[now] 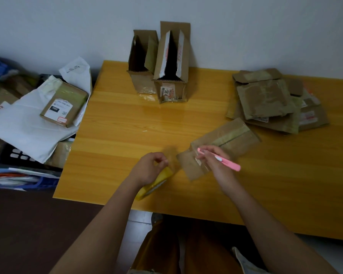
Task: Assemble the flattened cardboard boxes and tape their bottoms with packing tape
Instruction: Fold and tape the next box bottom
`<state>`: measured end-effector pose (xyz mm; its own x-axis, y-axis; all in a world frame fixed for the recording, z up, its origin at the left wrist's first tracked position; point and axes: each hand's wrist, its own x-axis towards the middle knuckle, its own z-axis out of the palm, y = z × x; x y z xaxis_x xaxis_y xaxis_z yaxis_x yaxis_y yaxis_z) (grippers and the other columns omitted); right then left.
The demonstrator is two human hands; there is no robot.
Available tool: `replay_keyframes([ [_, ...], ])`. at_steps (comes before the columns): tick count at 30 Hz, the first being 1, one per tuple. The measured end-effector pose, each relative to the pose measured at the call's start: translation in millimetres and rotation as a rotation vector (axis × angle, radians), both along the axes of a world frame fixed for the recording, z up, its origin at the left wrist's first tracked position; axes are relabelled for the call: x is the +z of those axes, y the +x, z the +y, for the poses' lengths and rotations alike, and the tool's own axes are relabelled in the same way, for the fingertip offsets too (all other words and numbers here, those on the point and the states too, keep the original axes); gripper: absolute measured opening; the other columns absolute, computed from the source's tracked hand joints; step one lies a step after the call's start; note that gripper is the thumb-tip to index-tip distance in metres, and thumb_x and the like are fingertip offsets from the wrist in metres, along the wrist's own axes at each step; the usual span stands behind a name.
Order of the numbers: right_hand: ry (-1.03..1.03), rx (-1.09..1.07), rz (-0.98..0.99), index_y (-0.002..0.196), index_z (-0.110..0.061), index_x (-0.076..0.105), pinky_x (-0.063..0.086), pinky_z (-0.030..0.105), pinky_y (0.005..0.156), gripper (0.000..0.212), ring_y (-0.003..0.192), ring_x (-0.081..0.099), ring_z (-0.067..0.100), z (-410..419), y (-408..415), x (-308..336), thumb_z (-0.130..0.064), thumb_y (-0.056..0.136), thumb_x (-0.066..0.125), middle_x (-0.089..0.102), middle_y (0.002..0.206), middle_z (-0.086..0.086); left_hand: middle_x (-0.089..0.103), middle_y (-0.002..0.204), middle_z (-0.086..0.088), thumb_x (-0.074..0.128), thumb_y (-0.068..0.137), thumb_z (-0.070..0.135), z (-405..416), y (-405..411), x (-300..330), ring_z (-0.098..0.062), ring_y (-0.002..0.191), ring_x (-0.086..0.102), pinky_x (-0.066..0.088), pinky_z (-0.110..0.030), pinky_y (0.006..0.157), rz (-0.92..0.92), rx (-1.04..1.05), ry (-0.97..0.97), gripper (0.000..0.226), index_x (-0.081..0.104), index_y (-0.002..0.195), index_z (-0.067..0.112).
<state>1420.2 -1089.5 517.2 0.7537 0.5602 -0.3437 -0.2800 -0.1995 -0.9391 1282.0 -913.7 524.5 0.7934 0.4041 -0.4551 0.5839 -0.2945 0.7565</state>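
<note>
A small cardboard box (228, 141) lies on its side on the yellow wooden table (117, 125), with old tape across its top face. My right hand (214, 163) holds a pink cutter (229, 162) over the box's near flap. A strip of clear tape runs from that flap to my left hand (151, 167), which pinches its end. Beneath my left hand is a yellowish roll of packing tape (156, 184). Two assembled boxes (160, 64) stand open by the wall. A pile of flattened boxes (273, 99) lies at the right.
Left of the table, a labelled parcel (64, 104) rests on white plastic mailers over a dark crate heaped with clutter. The table's near edge runs just below my wrists. My legs are under the table.
</note>
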Motion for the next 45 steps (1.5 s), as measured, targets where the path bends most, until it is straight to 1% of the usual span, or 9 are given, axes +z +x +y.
replay_keyframes([
  [5, -0.087, 0.302, -0.226, 0.088, -0.026, 0.056, 0.047, 0.032, 0.072, 0.023, 0.085, 0.063, 0.015, 25.2, -26.9, 5.5, -0.049, 0.089, 0.058, 0.065, 0.089, -0.001, 0.063, 0.088, -0.009, 0.057, 0.097, 0.020, 3.6, -17.1, -0.7, -0.020, 0.088, 0.056, 0.044, -0.036, 0.083, -0.099, 0.007, -0.022, 0.020, 0.063, 0.082, 0.008],
  [10, -0.132, 0.290, -0.050, 0.078, -0.018, 0.045, 0.043, 0.028, 0.068, 0.036, 0.071, 0.058, 0.007, 55.0, -61.4, -3.8, -0.014, 0.077, 0.081, 0.058, 0.081, 0.009, 0.060, 0.089, 0.001, 0.059, 0.096, 0.014, 10.9, -33.7, -0.9, -0.018, 0.094, 0.051, 0.037, -0.015, 0.078, -0.174, 0.000, 0.015, 0.021, 0.057, 0.079, 0.028],
  [13, -0.099, 0.251, 0.020, 0.079, -0.014, 0.043, 0.042, 0.019, 0.064, 0.040, 0.065, 0.053, 0.000, 61.3, -68.5, -3.9, -0.003, 0.075, 0.081, 0.055, 0.078, 0.004, 0.057, 0.086, 0.006, 0.060, 0.095, 0.011, 17.1, -44.4, 0.0, -0.014, 0.091, 0.051, 0.037, -0.019, 0.078, -0.231, 0.018, -0.018, 0.025, 0.056, 0.078, 0.030],
  [18, -0.035, 0.386, 0.257, 0.095, -0.015, 0.042, 0.045, 0.028, 0.090, 0.036, 0.116, 0.055, 0.002, 67.3, -65.3, -2.3, -0.006, 0.082, 0.075, 0.064, 0.124, -0.009, 0.052, 0.098, 0.006, 0.058, 0.096, 0.016, 21.2, -51.6, 4.2, -0.009, 0.097, 0.050, 0.037, -0.010, 0.077, -0.190, -0.001, -0.127, 0.018, 0.058, 0.086, 0.031],
  [22, 0.064, 0.391, 0.451, 0.084, -0.020, 0.039, 0.040, 0.026, 0.071, 0.031, 0.091, 0.057, 0.008, 75.1, -62.1, 5.9, 0.004, 0.075, 0.056, 0.062, 0.091, -0.006, 0.054, 0.116, -0.003, 0.058, 0.097, 0.017, 22.6, -54.8, 2.3, 0.000, 0.109, 0.048, 0.034, -0.002, 0.081, -0.173, -0.011, -0.186, 0.018, 0.064, 0.098, 0.034],
  [26, -0.041, 0.369, 0.411, 0.082, -0.022, 0.041, 0.042, 0.032, 0.078, 0.038, 0.096, 0.057, 0.013, 74.2, -59.5, 2.2, 0.016, 0.084, 0.044, 0.064, 0.105, -0.003, 0.040, 0.117, -0.007, 0.055, 0.098, 0.021, 24.8, -56.8, 2.1, 0.007, 0.105, 0.040, 0.029, 0.004, 0.083, -0.109, -0.033, -0.208, 0.018, 0.065, 0.105, 0.034],
  [32, -0.060, 0.428, 0.252, 0.076, -0.024, 0.044, 0.037, 0.027, 0.067, 0.040, 0.078, 0.054, 0.003, 74.7, -60.5, -2.5, 0.014, 0.087, 0.052, 0.059, 0.095, -0.012, 0.028, 0.103, -0.003, 0.048, 0.102, 0.020, 31.7, -53.1, 9.0, -0.019, 0.104, 0.037, 0.029, 0.002, 0.077, -0.033, -0.056, -0.245, 0.020, 0.061, 0.114, 0.029],
  [37, -0.022, 0.369, 0.233, 0.079, -0.016, 0.042, 0.044, 0.022, 0.065, 0.035, 0.076, 0.059, 0.000, 73.2, -63.3, -3.6, 0.015, 0.086, 0.056, 0.064, 0.102, -0.008, 0.026, 0.098, -0.001, 0.047, 0.102, 0.021, 33.6, -52.9, 13.7, -0.015, 0.091, 0.035, 0.032, 0.001, 0.073, -0.020, -0.086, -0.248, 0.018, 0.059, 0.107, 0.034],
  [45, 0.015, 0.301, 0.255, 0.078, -0.016, 0.036, 0.034, 0.028, 0.054, 0.040, 0.063, 0.047, 0.011, 75.7, -64.9, -8.8, 0.017, 0.085, 0.057, 0.059, 0.072, -0.013, 0.028, 0.100, 0.001, 0.050, 0.100, 0.017, 26.8, -49.4, 15.9, -0.004, 0.088, 0.036, 0.031, 0.003, 0.073, -0.005, -0.148, -0.229, 0.019, 0.062, 0.109, 0.029],
])
